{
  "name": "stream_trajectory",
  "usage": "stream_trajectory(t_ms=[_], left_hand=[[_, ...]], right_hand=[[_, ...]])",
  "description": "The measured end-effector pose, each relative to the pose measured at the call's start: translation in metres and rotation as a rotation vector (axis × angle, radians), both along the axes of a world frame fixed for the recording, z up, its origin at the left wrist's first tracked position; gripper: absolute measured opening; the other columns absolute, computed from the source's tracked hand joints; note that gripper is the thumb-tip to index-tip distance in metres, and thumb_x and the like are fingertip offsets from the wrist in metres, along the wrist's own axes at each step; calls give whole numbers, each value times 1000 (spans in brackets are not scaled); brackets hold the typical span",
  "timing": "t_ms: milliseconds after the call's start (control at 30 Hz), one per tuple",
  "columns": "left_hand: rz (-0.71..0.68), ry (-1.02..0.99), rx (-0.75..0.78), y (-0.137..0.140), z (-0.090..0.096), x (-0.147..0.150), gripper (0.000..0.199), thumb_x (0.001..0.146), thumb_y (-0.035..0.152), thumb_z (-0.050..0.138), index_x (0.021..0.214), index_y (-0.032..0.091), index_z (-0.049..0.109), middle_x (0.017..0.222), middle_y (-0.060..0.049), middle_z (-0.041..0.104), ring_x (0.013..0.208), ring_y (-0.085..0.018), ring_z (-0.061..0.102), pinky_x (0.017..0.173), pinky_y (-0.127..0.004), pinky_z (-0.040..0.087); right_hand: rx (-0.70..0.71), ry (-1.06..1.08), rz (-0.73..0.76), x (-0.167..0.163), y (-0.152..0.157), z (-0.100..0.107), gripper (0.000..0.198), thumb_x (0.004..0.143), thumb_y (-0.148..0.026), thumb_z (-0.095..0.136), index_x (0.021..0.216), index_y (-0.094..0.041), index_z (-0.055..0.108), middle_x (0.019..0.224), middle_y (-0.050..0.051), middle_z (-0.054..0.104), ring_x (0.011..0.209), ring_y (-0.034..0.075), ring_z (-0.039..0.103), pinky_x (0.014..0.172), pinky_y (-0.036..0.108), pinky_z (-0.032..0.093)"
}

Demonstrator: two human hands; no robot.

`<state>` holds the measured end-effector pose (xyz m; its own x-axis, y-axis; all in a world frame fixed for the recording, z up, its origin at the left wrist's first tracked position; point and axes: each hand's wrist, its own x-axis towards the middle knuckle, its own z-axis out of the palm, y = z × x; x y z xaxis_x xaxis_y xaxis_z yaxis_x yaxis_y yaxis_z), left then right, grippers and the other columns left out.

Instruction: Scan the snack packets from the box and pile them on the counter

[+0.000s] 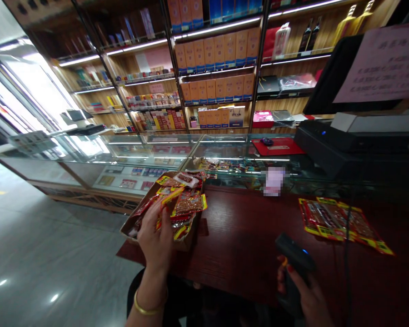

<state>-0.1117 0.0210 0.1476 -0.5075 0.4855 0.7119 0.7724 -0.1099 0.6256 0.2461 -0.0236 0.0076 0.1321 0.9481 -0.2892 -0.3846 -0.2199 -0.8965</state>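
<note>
Brown cardboard, by its look, is used for the box (187,244), set at the left end of the table (231,236) and heaped with red-and-yellow packets (190,204). Above it the left hand (156,236) is held, its fingers bent at a single packet (173,196) seen nearly edge-on; through the blur, whether that packet is pinched cannot be told. Farther right, the scanner (293,252) is firmly wrapped by the fingers of the right hand (310,290), its blue light (305,251) lit. Beyond, at the right, a flat overlapping row (341,222) of packets is laid out. The step is judged to be picking and scanning; next, the single packet needs to be lifted clear and faced toward the scanner.
</note>
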Motion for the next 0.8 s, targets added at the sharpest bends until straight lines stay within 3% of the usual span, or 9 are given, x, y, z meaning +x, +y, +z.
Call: stream_trajectory(t_ms=[133,200,300,467,533,600,700,800], left_hand=[[-284,-273,-286,2,-15,46,37,96,49,55,103,19,78,95,-6,81,88,-23,74,78,-30,57],[-412,-387,-394,9,-28,60,38,94,51,56,97,19,77,89,-5,79,83,-22,71,74,-29,56],[-544,-633,-439,19,-47,71,39,87,56,64,93,18,75,87,-4,77,83,-21,69,74,-28,54],[-750,-1312,-433,17,-58,82,28,84,42,73,99,18,69,75,1,67,63,-12,61,59,-23,51],[-895,-1627,-525,14,-56,82,22,86,33,71,98,16,67,68,4,57,52,-8,52,49,-18,43],[-1091,-1866,-659,12,-54,79,27,87,37,69,99,13,66,65,4,51,48,-6,46,44,-16,37],[-1271,-1973,-726,11,-57,74,42,84,48,70,104,11,66,75,-1,59,52,-8,50,44,-17,37],[-1228,-1836,-736,11,-66,71,36,75,30,72,106,10,68,92,-8,69,62,-13,62,47,-20,45]], right_hand=[[45,-85,5,-4,1,-2,52,73,-63,87,100,-20,75,65,-2,73,49,15,65,48,25,53],[84,-178,15,-8,-2,-1,52,74,-65,86,98,-19,77,64,-1,74,50,15,65,48,25,53],[102,-291,36,-12,-10,4,50,70,-66,88,78,-17,79,58,3,74,49,18,67,50,27,54],[108,-509,154,-16,-22,20,56,76,-73,76,68,-18,78,55,7,75,52,23,70,55,30,57],[99,-540,140,-16,-24,24,58,77,-75,74,68,-18,77,56,7,75,53,23,71,56,31,57],[103,-557,155,-15,-25,25,57,78,-75,73,70,-18,77,57,7,75,54,24,71,56,31,57],[126,-595,258,-11,-24,23,54,82,-72,71,73,-19,78,59,7,77,56,24,73,57,30,58],[144,-668,321,-7,-24,23,46,86,-64,69,78,-19,79,64,8,80,61,26,76,61,30,59]])
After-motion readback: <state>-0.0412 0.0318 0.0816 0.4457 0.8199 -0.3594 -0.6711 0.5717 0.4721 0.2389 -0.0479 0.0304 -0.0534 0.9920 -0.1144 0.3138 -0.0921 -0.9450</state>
